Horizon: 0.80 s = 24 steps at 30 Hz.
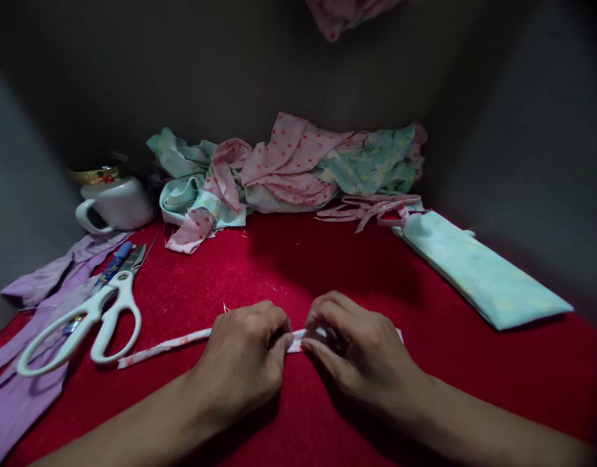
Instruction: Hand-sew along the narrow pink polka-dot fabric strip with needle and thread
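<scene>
Dim grey walls (220, 71) stood behind a red cloth (196, 279), whose near edge ran out of my view. Low on it, toward the middle of that near side, lay a narrow pale strip with reddish marks (172, 344), one end off to the left, the other just beyond my right hand (371, 357). I had it pinched at two places close together: my left hand (249, 350) closed on it with thumb and fingers, my right thumb and fingertips closed on it just beside.

It looked light and soft, unlikely to break but likely to twist or fray, so I judged both edges best taken flat between the fingertips, near the part being worked.

White-handled scissors (126, 282) lay to the left, by a blue pen-like thing (116, 259) and purple fabric (26, 415). Toward the far left corner sat a white mug (120, 204). Pink and mint fabric (298, 155) was heaped along the far edge; thin pink ties (371, 207) met a folded mint cloth (487, 272) on the right.
</scene>
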Available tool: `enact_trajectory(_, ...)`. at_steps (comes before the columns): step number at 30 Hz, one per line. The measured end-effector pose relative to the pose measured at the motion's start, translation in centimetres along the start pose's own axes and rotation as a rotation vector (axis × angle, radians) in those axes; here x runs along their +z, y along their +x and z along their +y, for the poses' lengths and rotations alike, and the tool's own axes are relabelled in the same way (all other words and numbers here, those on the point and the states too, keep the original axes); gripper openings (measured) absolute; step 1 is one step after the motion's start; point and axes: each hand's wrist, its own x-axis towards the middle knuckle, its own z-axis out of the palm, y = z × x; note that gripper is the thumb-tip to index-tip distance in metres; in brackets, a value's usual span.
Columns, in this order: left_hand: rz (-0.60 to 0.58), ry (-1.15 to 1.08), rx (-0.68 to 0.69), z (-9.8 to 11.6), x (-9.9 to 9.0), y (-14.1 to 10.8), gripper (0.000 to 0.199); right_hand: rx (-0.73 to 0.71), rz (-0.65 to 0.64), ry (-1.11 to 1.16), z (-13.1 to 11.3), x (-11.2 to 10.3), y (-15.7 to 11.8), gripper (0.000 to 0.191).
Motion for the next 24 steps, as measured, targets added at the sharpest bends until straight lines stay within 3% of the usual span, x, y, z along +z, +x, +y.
enact_trajectory(5,0.048,0.005,0.104,-0.5,0.4,-0.4,0.015,-0.024,-0.044,-0.041,-0.2,-0.2,0.2,0.027)
enact_trajectory(11,0.088,0.054,0.252,-0.9,0.8,-0.9,0.017,-0.042,-0.082,-0.087,-0.2,-0.1,0.2,0.01)
enact_trajectory(19,0.054,-0.059,0.28,-1.1,0.3,-1.0,0.017,-0.105,-0.043,-0.124,0.1,0.1,-0.1,0.012)
enact_trajectory(24,0.055,-0.09,0.302,-1.3,0.0,-1.3,0.018,-0.209,0.022,-0.296,-0.1,0.3,-0.4,0.018)
